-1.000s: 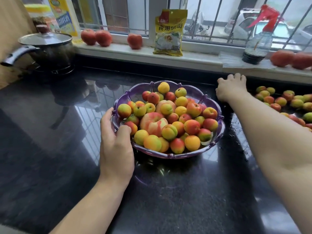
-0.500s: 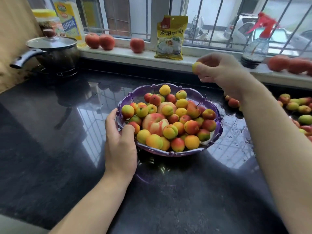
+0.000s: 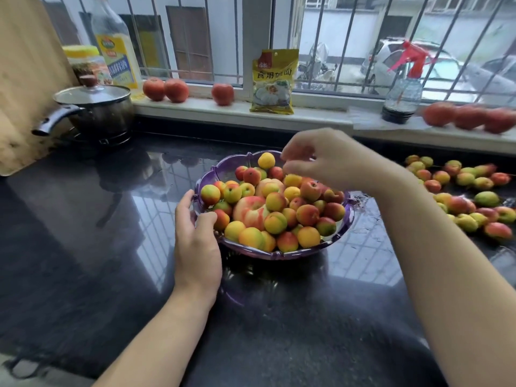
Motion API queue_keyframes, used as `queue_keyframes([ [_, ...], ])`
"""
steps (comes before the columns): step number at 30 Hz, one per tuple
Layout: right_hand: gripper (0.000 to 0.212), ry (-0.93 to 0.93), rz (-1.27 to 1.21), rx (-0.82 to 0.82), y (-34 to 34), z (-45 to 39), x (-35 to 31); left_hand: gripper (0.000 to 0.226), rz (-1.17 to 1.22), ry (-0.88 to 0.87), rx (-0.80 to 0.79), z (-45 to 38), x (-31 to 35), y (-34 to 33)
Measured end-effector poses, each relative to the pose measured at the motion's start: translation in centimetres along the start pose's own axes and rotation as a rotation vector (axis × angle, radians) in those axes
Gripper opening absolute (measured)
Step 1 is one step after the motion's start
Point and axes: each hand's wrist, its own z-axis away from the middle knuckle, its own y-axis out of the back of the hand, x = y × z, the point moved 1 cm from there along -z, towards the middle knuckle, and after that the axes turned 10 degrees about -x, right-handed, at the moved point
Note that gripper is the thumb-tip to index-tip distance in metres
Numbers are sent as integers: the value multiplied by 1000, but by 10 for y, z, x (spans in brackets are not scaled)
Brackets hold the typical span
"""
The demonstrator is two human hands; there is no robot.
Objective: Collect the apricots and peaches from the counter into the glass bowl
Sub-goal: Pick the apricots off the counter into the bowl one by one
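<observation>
A purple-tinted glass bowl [image 3: 279, 255] stands mid-counter, heaped with several apricots [image 3: 275, 201] and a large peach [image 3: 250, 212]. My left hand [image 3: 195, 241] grips the bowl's left rim, thumb over the edge. Over the bowl's back right hovers my right hand [image 3: 329, 160], its fingers loosely curled with nothing visible in them. A yellow apricot [image 3: 292, 180] lies on the pile right under those fingertips. Several more loose apricots and peaches [image 3: 463, 202] are scattered on the black counter to the right.
A lidded pot [image 3: 97, 110] sits at the back left. On the windowsill stand an oil bottle [image 3: 116, 48], a yellow packet [image 3: 273, 82], a red-topped spray bottle [image 3: 403, 90] and red fruits [image 3: 164, 89]. The counter [image 3: 83, 247] is wet near the bowl.
My right hand picked an apricot from the right-hand pile, carried it left over the bowl and no longer shows it. My left hand has stayed on the rim.
</observation>
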Motion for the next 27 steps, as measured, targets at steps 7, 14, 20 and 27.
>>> queue_keyframes([
  [7, 17, -415, -152, 476, 10, -6, 117, 45, -12, -7, 27, -10, 0, -8],
  [14, 36, -721, -43, 719, -5, 7, 180, 74, -44, -127, 25, -25, -2, -8],
  [20, 42, -766, 424, 250, -2, -42, 190, 72, -34, -146, 18, -31, -6, -9],
  [27, 36, -883, 501, 60, -15, -73, 200, 69, -35, -138, 20, -32, -8, -7],
])
